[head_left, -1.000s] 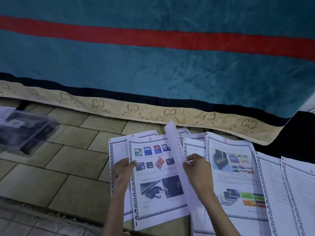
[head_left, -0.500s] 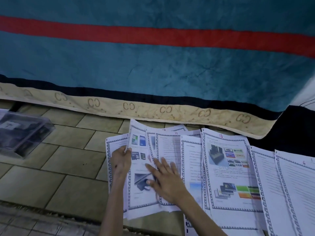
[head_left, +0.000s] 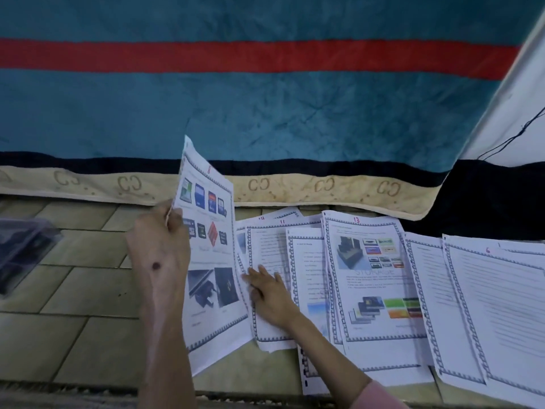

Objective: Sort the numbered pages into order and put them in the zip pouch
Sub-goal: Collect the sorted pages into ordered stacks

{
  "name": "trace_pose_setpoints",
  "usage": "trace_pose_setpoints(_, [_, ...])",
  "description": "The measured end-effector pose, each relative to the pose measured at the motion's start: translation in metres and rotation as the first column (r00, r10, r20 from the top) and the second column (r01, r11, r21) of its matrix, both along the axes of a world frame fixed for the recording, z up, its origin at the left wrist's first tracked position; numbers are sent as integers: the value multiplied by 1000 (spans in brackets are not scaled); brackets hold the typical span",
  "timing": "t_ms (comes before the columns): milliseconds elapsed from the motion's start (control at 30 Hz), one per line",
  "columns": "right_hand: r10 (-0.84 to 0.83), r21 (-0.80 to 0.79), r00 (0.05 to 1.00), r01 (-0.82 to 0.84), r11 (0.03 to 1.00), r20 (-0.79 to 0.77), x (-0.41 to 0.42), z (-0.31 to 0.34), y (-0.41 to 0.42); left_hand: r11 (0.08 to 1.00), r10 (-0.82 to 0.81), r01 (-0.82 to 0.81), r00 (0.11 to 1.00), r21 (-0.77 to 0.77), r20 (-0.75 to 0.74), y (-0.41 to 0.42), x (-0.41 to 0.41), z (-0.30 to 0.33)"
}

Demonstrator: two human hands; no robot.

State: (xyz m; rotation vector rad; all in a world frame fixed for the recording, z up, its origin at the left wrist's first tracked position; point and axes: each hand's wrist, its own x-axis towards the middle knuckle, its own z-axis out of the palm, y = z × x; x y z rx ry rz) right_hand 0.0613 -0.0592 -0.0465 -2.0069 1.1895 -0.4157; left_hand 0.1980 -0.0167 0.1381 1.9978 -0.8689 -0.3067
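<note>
So the person is down at floor level with the pages spread out in a row on the tiled floor (head_left: 88,278), right along the edge of a big teal blanket (head_left: 265,113) with a red stripe and a cream border.

Left hand (head_left: 160,246) is raised with the forearm coming straight up from the bottom of the view, back of the hand facing us. It's pinching the left edge of page 8 (head_left: 211,261), the one with the memory card photos, and that sheet is lifted and tilted up off the floor, its top corner standing over the blanket border.

Right hand (head_left: 269,293) is laid flat, fingers straight and spread a bit, pressing down on the page marked 11 (head_left: 271,240). The arm reaches in from lower right, a bit of pink sleeve (head_left: 374,397) showing.

Just right of that lies page 13 (head_left: 374,278) with the colour pictures, then more text pages overlapping, including page 6 (head_left: 501,305) at the far right.

The zip pouch (head_left: 23,255), clear plastic with something dark inside, sits well off to the left on the tiles.
</note>
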Motion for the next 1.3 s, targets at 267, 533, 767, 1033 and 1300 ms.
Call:
trace_pose_setpoints(267, [-579,-240,748,657,715,322,-84,58,-13,927,-297,305,952,-219,68,18,-67,67])
trace_pose_setpoints(533, [-748,-194,330,834,517,-575,-207,44,-3,866,-477,479,877,-141,53,-32,-134,36])
trace_pose_setpoints(767, [-769,-60,329,902,428,-548,-262,44,9,780,-587,617,781,109,-214,-72,-164,-38])
trace_pose_setpoints(1033, [-941,-27,305,950,312,-148,-315,83,12,689,-628,720,530,-89,-570,-74,-215,-48])
trace_pose_setpoints(1300, [-962,8,273,962,273,-4,-332,96,14,685,-609,726,612,53,-505,-99,-248,-98])
